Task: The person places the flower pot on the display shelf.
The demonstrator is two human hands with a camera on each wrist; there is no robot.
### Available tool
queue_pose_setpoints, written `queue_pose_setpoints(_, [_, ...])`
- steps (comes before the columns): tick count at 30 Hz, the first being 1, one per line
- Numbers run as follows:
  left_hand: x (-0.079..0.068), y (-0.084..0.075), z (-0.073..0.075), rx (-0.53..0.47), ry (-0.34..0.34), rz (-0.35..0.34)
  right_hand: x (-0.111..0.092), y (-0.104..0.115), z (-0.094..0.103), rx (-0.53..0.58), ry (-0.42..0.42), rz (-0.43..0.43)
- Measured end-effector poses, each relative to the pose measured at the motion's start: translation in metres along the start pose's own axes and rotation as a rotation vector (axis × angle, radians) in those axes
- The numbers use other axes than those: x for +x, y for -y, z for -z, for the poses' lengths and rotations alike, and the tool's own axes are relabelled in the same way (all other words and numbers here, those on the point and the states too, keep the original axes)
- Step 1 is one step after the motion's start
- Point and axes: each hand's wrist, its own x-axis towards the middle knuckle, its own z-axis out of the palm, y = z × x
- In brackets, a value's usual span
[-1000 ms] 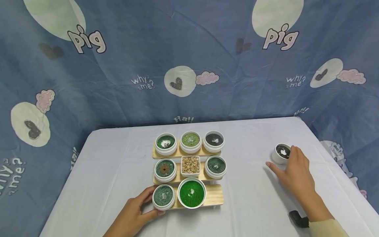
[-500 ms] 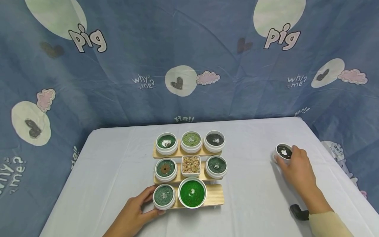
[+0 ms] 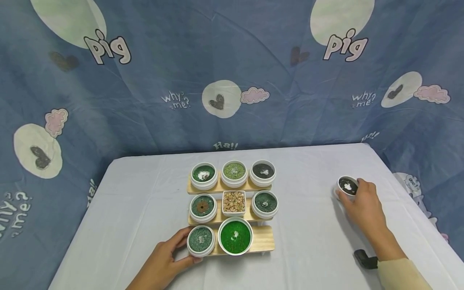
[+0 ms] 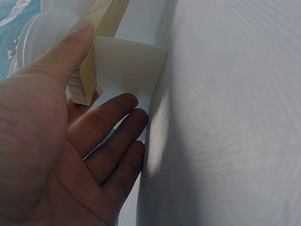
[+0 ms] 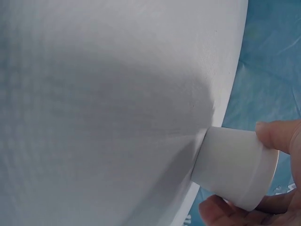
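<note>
At the right of the table, my right hand (image 3: 366,205) pinches a small white cup (image 5: 230,165) between thumb and fingers. A dark filling with a white mark (image 3: 348,185) shows in its top. The cup's base sits at the white cloth in the right wrist view. My left hand (image 3: 166,257) holds the left end of the front wooden shelf (image 3: 262,238), thumb along its front edge and index finger behind. Its other fingers (image 4: 120,160) reach out below the board. Close to that hand, a round white cup with speckled grey-green filling (image 3: 200,240) stands on the shelf.
Beside that cup stands a larger bright green one (image 3: 235,237). Two shelves behind carry several round white cups and a square dish of brown bits (image 3: 233,202). A black curved object (image 3: 366,259) lies by my right forearm. A blue patterned curtain (image 3: 232,133) hangs behind the table.
My right thumb has moved in from beside the cup to its near side, and the hand now pinches it. My left hand stays at the shelf end.
</note>
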Motion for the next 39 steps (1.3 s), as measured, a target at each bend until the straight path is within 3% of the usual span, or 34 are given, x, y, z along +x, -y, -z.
queue_pose_setpoints(11, [-0.001,0.000,-0.002,-0.003,-0.014,-0.001,-0.008,0.011,0.002,0.062,-0.083,0.081])
queue_pose_setpoints(16, [0.000,0.001,-0.002,0.005,-0.021,-0.017,-0.020,0.022,0.004,0.066,-0.091,0.149])
queue_pose_setpoints(21, [0.000,0.000,-0.001,0.005,-0.009,0.009,-0.035,0.038,0.004,0.115,-0.116,0.254])
queue_pose_setpoints(39, [0.000,-0.001,-0.001,-0.001,-0.001,0.028,-0.092,0.090,-0.005,0.202,-0.048,0.474])
